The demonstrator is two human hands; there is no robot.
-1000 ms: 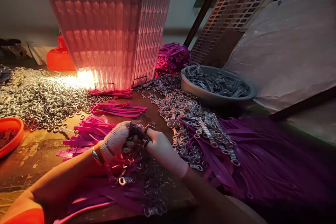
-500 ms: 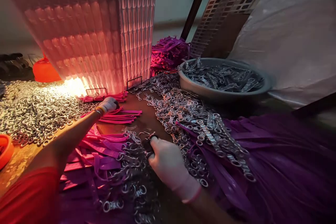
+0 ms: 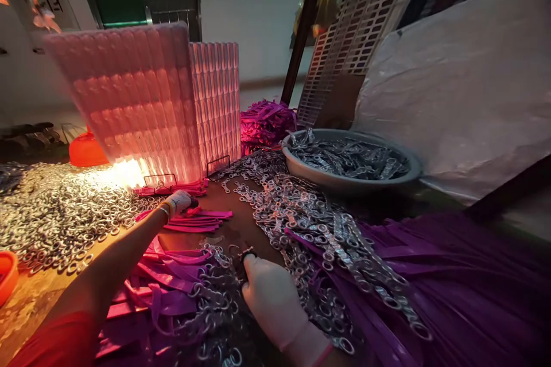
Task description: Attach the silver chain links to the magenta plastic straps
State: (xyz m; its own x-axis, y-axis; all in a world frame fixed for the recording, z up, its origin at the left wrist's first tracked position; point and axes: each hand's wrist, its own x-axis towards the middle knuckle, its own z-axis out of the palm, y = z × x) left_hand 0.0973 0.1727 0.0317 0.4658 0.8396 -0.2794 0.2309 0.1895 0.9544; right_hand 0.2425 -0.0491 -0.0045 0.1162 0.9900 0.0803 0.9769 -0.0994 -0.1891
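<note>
My left hand (image 3: pixel 179 202), in a pale glove with dark fingertips, reaches out to the magenta straps (image 3: pixel 206 223) on the brown work surface. Its fingers are curled down onto the top strap, though their tips are partly hidden. Closer in, my right hand (image 3: pixel 271 292), also in a white glove, has its fingers curled and the thumb pressed inward beside dark finger coverings. What it pinches, if anything, is too small and dark to make out. Between the hands lie more magenta straps (image 3: pixel 167 269) with silver swivel clasps (image 3: pixel 215 304) at their ends.
Loose metal rings and clasps (image 3: pixel 55 212) form a bright heap at left, beneath an orange lamp (image 3: pixel 88 149). Ribbed clear plastic trays (image 3: pixel 138 97) stand behind. A grey basin (image 3: pixel 344 183) of clasps sits at right, above clasp-ended purple straps (image 3: pixel 430 275). An orange bowl (image 3: pixel 7 275) stands front left.
The view has tilted up, so everything sits lower and more wall shows. Both hands stay at nearly the same spots, with only slight shifts of the fingers.
</note>
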